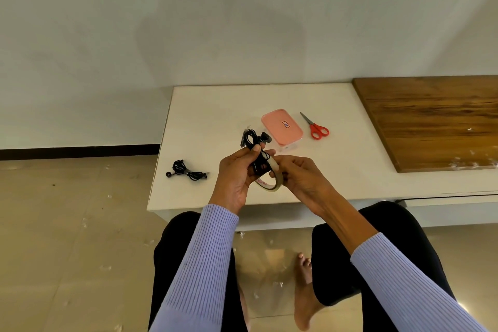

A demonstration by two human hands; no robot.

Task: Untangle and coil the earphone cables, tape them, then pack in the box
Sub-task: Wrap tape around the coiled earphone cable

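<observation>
My left hand (237,170) grips the coiled black earphones (256,143) above the white table (215,110), my right hand (299,172) pinches the tape roll (272,183) — its red print is half hidden, unreadable. The pink box (281,125) behind carries a small label — too tiny to read.

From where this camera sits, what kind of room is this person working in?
Probably a plain room at home, not a workshop: a low white table against a bare wall, a tiled floor, and the person sitting barefoot. The hands hold earphones and a tape roll.
</observation>
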